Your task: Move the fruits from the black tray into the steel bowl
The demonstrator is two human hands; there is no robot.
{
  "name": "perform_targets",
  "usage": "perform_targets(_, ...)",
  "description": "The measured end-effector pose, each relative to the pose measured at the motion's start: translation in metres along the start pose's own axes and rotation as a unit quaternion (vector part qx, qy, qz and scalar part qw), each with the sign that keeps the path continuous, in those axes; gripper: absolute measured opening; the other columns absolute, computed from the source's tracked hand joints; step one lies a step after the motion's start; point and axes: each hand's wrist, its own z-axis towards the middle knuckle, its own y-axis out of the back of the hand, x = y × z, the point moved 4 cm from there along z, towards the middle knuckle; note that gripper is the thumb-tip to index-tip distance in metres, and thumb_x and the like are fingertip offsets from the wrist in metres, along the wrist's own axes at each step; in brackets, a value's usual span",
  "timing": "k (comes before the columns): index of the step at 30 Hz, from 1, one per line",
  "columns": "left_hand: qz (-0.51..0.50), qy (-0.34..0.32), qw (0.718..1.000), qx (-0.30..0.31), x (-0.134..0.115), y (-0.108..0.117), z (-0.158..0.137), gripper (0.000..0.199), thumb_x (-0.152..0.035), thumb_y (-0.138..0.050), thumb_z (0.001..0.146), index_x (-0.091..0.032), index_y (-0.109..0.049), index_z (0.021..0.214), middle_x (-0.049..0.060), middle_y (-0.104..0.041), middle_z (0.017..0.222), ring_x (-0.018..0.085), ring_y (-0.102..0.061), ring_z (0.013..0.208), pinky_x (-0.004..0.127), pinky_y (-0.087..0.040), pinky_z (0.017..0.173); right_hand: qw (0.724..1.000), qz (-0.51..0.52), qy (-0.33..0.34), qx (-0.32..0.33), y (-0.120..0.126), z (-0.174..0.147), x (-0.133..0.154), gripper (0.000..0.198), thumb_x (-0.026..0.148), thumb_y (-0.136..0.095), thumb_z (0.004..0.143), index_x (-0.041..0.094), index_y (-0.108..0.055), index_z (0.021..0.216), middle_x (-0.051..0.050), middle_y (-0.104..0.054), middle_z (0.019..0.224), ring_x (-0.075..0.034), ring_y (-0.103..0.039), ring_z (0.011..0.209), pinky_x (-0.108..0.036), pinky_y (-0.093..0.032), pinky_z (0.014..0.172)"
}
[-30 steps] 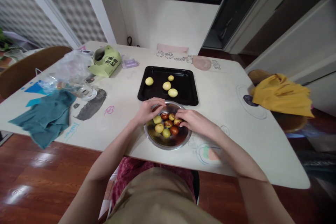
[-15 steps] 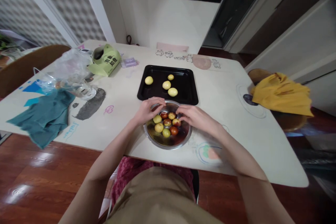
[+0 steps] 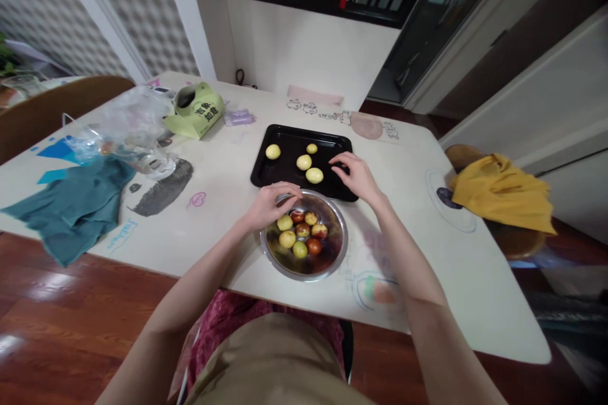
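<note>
Meanwhile right hand (image 3: 357, 176) stretches over black tray (image 3: 285, 139), left hand (image 3: 270, 204) gripping bowl (image 3: 338, 253).

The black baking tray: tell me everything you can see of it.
The black rectangular baking tray looks like dark metal with a raised rim and rounded corners. It lies flat on the pale table, just beyond the round steel bowl. Four yellow-green round fruits sit apart on its floor, towards the middle and left. The right hand is over its near right part, fingers curled; whether it holds anything cannot be told.
</note>
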Motion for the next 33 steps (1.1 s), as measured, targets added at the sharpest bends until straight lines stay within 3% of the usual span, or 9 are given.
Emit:
perform_targets(5,0.004,-0.004,1.0,-0.001,-0.001,0.0,0.0,0.019,-0.025,-0.061,0.103,-0.02,-0.078,0.103,0.009,-0.081,0.109,0.025,-0.076,0.113,0.039,-0.06,0.101,1.0,-0.026,-0.003,-0.006,-0.033,0.04,-0.03,0.04,0.013,-0.053,0.096,0.021,-0.068,0.132,-0.013,-0.067,0.139,-0.029,-0.061,0.133,-0.053,-0.049,0.118)
perform_targets(9,0.011,-0.008,1.0,0.009,-0.001,-0.002,0.001,0.019,-0.025,-0.059,0.104,-0.019,-0.078,0.104,0.009,-0.082,0.107,0.025,-0.075,0.116,0.041,-0.06,0.103,0.998,-0.042,-0.002,0.04,-0.061,0.062,-0.042,0.057,0.007,-0.051,0.094,0.021,-0.058,0.15,-0.013,-0.056,0.158,-0.027,-0.049,0.149,-0.053,-0.04,0.127)
perform_targets(12,0.009,-0.003,1.0,0.016,0.0,-0.002,0.0,0.019,-0.025,-0.06,0.104,-0.019,-0.078,0.105,0.01,-0.082,0.107,0.026,-0.075,0.117,0.043,-0.06,0.104,0.996,-0.045,0.002,0.08,-0.075,0.072,-0.047,0.062,0.004,-0.05,0.093,0.02,-0.057,0.152,-0.014,-0.053,0.16,-0.027,-0.048,0.149,-0.053,-0.039,0.127)
perform_targets(15,0.012,0.0,1.0,0.02,0.0,-0.002,0.0,0.019,-0.026,-0.06,0.104,-0.019,-0.078,0.107,0.01,-0.082,0.108,0.026,-0.074,0.119,0.044,-0.06,0.104,0.993,-0.057,0.006,0.1,-0.082,0.076,-0.053,0.052,0.005,-0.052,0.093,0.019,-0.065,0.142,-0.015,-0.056,0.153,-0.028,-0.052,0.143,-0.052,-0.044,0.123)
perform_targets(18,0.018,-0.003,1.0,0.026,-0.001,-0.001,0.0,0.02,-0.026,-0.06,0.105,-0.019,-0.078,0.106,0.009,-0.082,0.106,0.026,-0.074,0.119,0.043,-0.059,0.105,0.993,-0.068,0.006,0.1,-0.082,0.076,-0.059,0.041,0.008,-0.055,0.093,0.017,-0.071,0.13,-0.016,-0.061,0.141,-0.029,-0.057,0.133,-0.049,-0.049,0.116)
perform_targets(26,0.02,-0.001,0.999,0.03,-0.004,0.0,0.0,0.018,-0.025,-0.06,0.104,-0.019,-0.077,0.104,0.009,-0.082,0.108,0.027,-0.074,0.119,0.045,-0.058,0.106,0.995,-0.051,-0.029,0.084,-0.071,0.068,-0.064,0.035,0.009,-0.068,0.084,0.016,-0.072,0.118,-0.013,-0.071,0.118,-0.029,-0.066,0.111,-0.045,-0.053,0.104)
perform_targets(33,0.02,-0.002,0.999,0.028,-0.001,-0.001,-0.001,0.019,-0.026,-0.06,0.104,-0.019,-0.078,0.104,0.009,-0.082,0.108,0.026,-0.074,0.119,0.044,-0.058,0.106,0.998,-0.036,-0.043,0.006,-0.033,0.048,-0.037,0.03,0.012,-0.069,0.083,0.018,-0.068,0.113,-0.012,-0.072,0.115,-0.028,-0.065,0.101,-0.043,-0.054,0.095)
